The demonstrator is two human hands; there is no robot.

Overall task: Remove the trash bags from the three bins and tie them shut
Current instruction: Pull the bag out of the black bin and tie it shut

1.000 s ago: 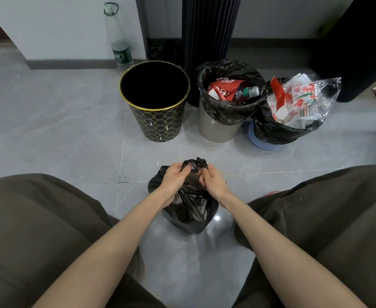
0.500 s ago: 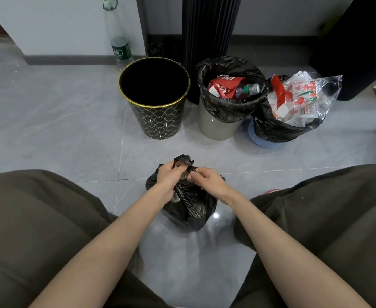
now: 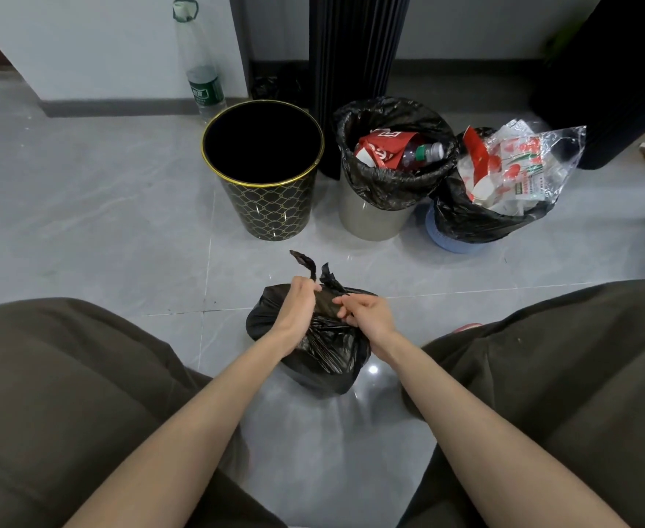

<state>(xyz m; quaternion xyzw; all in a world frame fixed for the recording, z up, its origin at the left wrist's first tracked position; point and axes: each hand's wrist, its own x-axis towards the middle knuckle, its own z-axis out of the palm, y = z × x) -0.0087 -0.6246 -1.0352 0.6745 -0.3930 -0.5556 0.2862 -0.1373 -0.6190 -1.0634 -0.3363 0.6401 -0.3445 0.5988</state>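
Note:
A filled black trash bag (image 3: pixel 324 360) sits on the floor between my knees. My left hand (image 3: pixel 296 306) grips one twisted ear of the bag's mouth, whose tip sticks up above my fist. My right hand (image 3: pixel 366 318) pinches the other ear close beside it. Behind stand three bins: a black bin with gold pattern (image 3: pixel 271 207) with no bag inside, a beige bin (image 3: pixel 370 219) lined with a black bag (image 3: pixel 382 181) holding a red wrapper and a bottle, and a blue bin (image 3: pixel 454 242) whose black bag (image 3: pixel 465 219) overflows with clear plastic packaging.
A tall clear bottle (image 3: pixel 201 70) stands against the white wall behind the black bin. A dark ribbed column (image 3: pixel 355 70) rises behind the bins, with dark furniture (image 3: pixel 610 70) at the right. My knees in dark trousers flank the bag on the grey tile floor (image 3: pixel 85 207).
My hands have drawn slightly apart at the bag's mouth. One twisted ear now sticks up above my left fist, and my right hand has shifted to the right.

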